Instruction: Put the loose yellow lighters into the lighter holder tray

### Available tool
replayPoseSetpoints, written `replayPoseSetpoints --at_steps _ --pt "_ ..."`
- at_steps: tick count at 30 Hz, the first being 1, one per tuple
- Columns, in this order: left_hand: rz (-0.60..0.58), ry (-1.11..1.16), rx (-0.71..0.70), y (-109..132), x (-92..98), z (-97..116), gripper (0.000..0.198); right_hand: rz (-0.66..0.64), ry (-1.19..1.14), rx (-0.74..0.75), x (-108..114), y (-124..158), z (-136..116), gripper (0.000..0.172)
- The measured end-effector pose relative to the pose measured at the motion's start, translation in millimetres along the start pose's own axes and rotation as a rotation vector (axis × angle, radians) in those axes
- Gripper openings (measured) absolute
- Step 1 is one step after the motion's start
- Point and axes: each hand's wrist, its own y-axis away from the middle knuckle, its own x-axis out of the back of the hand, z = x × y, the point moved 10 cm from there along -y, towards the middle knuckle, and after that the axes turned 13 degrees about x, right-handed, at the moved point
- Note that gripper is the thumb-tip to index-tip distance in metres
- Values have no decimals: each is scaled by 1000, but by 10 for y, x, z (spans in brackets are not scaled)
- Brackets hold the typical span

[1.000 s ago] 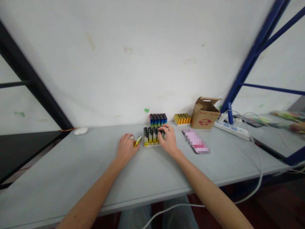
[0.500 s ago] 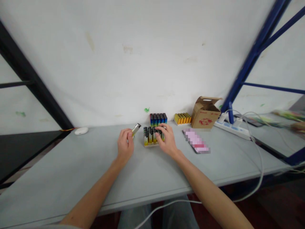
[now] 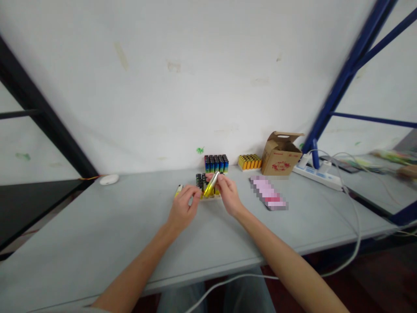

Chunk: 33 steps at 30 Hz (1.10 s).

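Note:
A yellow lighter (image 3: 211,184) with a silvery upper end leans at a slant between my hands. My right hand (image 3: 228,193) pinches it near that upper end. Close to its lower end, my left hand (image 3: 185,206) has thumb and fingers drawn together; whether anything is between them is hidden. Another lighter (image 3: 179,190), pale with a yellow part, shows behind my left hand, its lower part covered. Directly behind the slanted lighter stands a tray of upright yellow lighters (image 3: 199,179) with dark tops, partly hidden by my hands.
Blue lighters (image 3: 216,164) stand in rows near the wall, with a yellow-orange block of lighters (image 3: 250,162) to their right. Beyond are an open cardboard box (image 3: 280,158), a blurred phone (image 3: 267,192) and a power strip (image 3: 321,176). A white case (image 3: 109,179) lies at left.
My left hand has moved right, toward the tray, and the lighter it held upright no longer shows there. My right hand, earlier over the tray, now holds a slanted yellow lighter.

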Motion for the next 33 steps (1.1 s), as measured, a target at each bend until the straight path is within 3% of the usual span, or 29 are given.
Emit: replayPoseSetpoints --at_steps 3,7,11,15,22,25,33 --pt "40 11 27 -11 88 -59 27 139 -253 -246 100 29 239 33" --pt "65 -33 28 -28 132 -153 28 192 -393 -437 133 100 377 21" --pt "71 -60 15 -36 129 -215 28 183 -448 -465 134 106 367 13" --pt "67 -83 65 -58 124 -334 30 121 -508 -516 83 114 368 19" --pt "2 -363 261 -61 -52 -830 23 -13 -563 -590 -43 192 396 19" --pt "-45 -524 358 -9 -110 -995 29 -44 -577 -598 -69 204 383 19" --pt "-150 -683 493 56 -75 -1049 36 -22 -634 -651 -80 199 373 46"
